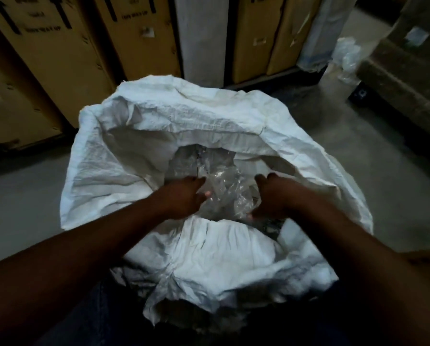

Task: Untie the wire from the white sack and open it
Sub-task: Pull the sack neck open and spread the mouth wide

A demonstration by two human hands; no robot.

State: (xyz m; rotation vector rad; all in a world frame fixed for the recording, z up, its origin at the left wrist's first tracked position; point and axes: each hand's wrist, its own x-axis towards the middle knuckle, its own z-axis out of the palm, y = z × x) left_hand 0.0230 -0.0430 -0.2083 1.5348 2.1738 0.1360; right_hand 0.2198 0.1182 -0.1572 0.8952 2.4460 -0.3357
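Left hand (pixel 184 196) and right hand (pixel 273 196) reach into the one white sack (pixel 159 126), each pinching the clear plastic liner (pixel 221 193). Sack stands on the concrete floor (pixel 358 136), mouth spread; wire not visible. Risk: opposed pulling may tear the thin liner. Beyond: four cardboard cartons (pixel 139 33) visible, upright

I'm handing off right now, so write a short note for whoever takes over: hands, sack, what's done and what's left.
Left hand: inside the sack mouth, on the clear plastic liner; grip unclear.
Right hand: also inside, on the liner's right side; grip unclear.
Sack: on the floor, in front of the cardboard boxes, mouth spread wide.
Done: sack is open; no wire in view.
Left: the liner looks bunched; probably part it.
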